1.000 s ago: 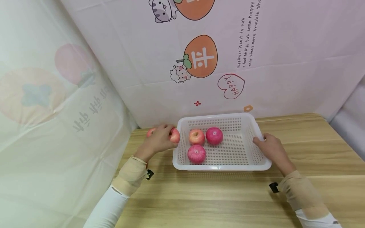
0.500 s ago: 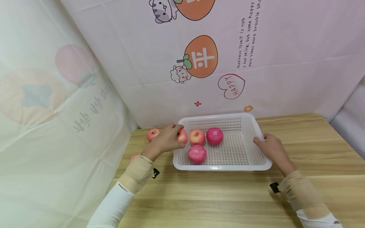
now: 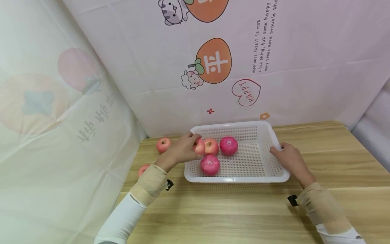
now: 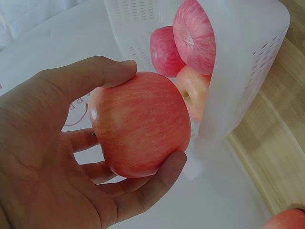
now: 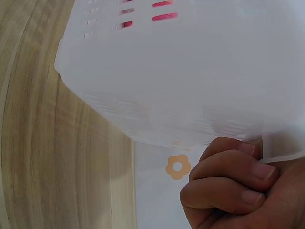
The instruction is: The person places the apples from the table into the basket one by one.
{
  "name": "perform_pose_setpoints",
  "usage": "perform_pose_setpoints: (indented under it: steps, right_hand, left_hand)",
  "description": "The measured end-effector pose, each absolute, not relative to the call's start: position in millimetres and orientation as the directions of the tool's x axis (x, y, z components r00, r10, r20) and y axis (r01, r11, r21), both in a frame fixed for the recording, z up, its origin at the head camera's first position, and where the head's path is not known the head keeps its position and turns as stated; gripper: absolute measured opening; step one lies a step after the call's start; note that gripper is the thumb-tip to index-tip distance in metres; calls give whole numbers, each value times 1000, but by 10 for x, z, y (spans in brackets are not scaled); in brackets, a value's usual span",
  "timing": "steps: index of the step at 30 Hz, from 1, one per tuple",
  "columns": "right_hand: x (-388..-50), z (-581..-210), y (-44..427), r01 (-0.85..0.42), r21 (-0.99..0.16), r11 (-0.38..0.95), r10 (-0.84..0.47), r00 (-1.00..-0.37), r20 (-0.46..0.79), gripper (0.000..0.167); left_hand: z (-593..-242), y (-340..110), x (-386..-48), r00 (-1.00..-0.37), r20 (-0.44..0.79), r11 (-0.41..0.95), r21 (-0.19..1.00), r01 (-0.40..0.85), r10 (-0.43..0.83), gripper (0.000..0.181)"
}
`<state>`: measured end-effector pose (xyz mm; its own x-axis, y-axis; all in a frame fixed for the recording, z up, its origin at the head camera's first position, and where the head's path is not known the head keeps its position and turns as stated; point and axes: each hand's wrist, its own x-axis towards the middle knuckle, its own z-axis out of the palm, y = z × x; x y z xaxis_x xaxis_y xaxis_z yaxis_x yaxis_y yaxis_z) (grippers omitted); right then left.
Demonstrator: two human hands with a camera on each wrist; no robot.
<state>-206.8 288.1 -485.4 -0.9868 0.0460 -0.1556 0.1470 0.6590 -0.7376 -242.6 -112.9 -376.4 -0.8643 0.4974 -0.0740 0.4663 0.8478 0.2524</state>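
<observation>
Left hand (image 3: 184, 148) and apple (image 3: 199, 147) have edged right, over the left of the basket (image 3: 237, 179), by the head view. Left wrist view: fingers grip its sides, wise for something likely firm, slick, bruisable. Right wrist view: right hand (image 5: 233, 186) clasps the basket.

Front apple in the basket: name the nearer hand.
Left. The left hand is close, behind-left of the front apple; the right hand grips the basket's right rim, farther off.
</observation>
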Motion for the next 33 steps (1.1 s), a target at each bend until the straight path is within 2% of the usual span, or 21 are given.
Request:
perform_pose_setpoints:
  steps: [23, 33]
  right_hand:
    - [-2084, -4853, 2865, 131, -723, 678, 50, -990, -133, 74]
    - [-2068, -4854, 2870, 134, -721, 680, 54, -990, -133, 74]
  left_hand:
    - [-3758, -913, -2461, -831, -96, 819, 260, 511, 548, 80]
    - [-3772, -798, -2467, -793, -118, 790, 261, 555, 597, 81]
